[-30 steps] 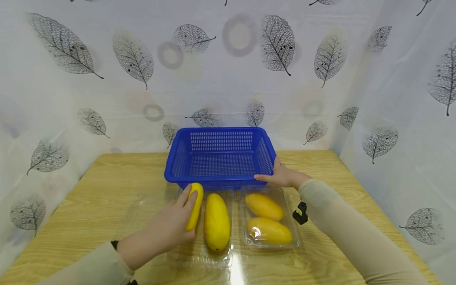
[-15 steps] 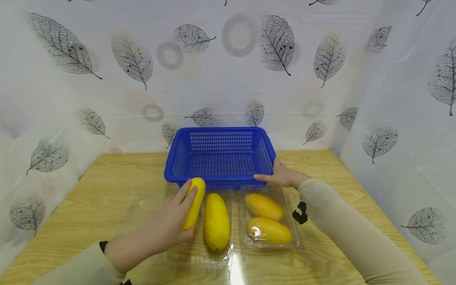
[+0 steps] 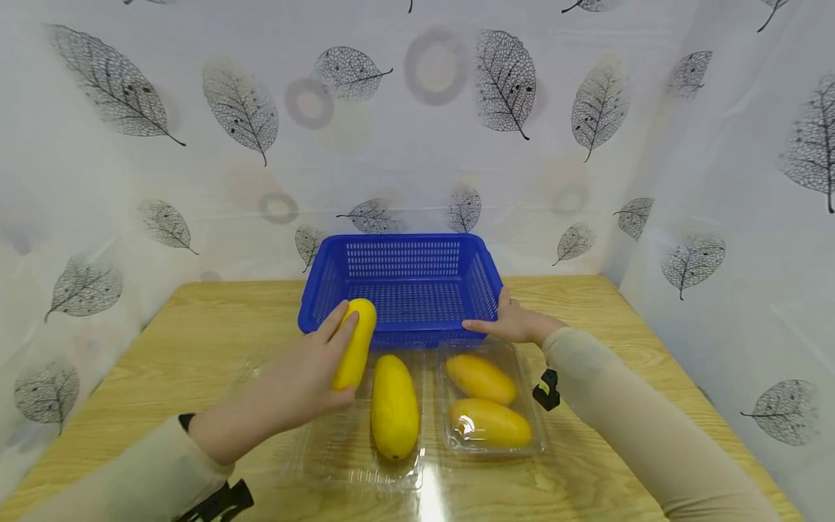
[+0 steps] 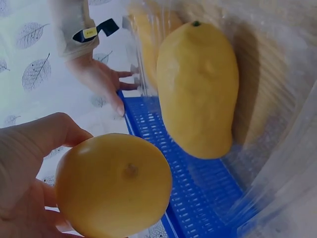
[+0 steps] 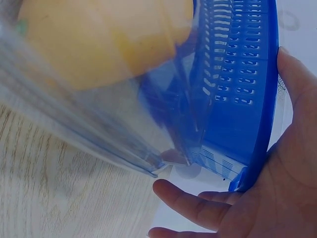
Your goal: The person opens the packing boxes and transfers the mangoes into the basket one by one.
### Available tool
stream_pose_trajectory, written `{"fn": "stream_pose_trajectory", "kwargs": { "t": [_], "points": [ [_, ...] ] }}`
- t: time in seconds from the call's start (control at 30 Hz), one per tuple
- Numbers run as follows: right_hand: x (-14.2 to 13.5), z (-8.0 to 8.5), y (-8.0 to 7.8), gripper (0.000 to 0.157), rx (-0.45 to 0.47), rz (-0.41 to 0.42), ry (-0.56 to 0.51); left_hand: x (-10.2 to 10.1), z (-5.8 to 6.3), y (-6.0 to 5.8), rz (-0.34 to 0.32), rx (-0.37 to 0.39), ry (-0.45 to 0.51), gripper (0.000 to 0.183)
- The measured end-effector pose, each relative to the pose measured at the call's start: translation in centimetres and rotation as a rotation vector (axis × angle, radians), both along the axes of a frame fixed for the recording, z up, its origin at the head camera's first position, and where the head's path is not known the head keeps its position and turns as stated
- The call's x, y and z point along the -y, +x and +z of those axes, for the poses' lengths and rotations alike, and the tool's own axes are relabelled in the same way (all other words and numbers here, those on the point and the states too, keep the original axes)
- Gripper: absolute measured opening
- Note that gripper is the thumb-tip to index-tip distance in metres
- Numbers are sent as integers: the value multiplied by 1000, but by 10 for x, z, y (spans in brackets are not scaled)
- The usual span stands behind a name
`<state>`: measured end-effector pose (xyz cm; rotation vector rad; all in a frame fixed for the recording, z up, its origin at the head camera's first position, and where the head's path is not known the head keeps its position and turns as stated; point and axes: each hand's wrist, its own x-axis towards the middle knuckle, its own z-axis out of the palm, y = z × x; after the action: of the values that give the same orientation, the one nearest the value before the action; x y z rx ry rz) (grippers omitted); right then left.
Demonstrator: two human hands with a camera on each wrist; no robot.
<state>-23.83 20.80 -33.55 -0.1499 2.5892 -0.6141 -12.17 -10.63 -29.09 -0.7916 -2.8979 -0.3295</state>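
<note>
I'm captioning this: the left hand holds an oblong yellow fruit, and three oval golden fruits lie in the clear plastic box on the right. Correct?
Not three: the head view shows two oval golden fruits in the clear plastic box. The left hand does hold an oblong yellow fruit.

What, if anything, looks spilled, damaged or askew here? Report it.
Nothing stands out. The blue perforated plastic basket stands upright, two orange-yellow oval fruits lie inside a clear plastic box, and the left hand holds a yellow oblong fruit.
</note>
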Motion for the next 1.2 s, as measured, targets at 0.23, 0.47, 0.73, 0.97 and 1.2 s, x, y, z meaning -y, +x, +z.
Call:
{"fn": "stream_pose_trajectory", "kwargs": {
  "t": [0.23, 0.47, 0.73, 0.97, 1.2],
  "points": [
    [0, -1, -1, 117, 16, -9, 2, 0, 7, -18, 11, 70, 20, 89],
    [0, -1, -2, 116, -11, 0, 9, -2, 15, -35, 10, 111, 31, 88],
    [0, 0, -2, 118, 1, -12, 14, -2, 21, -54, 0, 136, 35, 87],
    [0, 0, -1, 117, 15, -25, 20, -4, 27, -70, 21, 207, 26, 87],
    [0, 0, -1, 118, 25, -23, 26, -7, 30, -86, 10, 255, 62, 88]
  ]
}}
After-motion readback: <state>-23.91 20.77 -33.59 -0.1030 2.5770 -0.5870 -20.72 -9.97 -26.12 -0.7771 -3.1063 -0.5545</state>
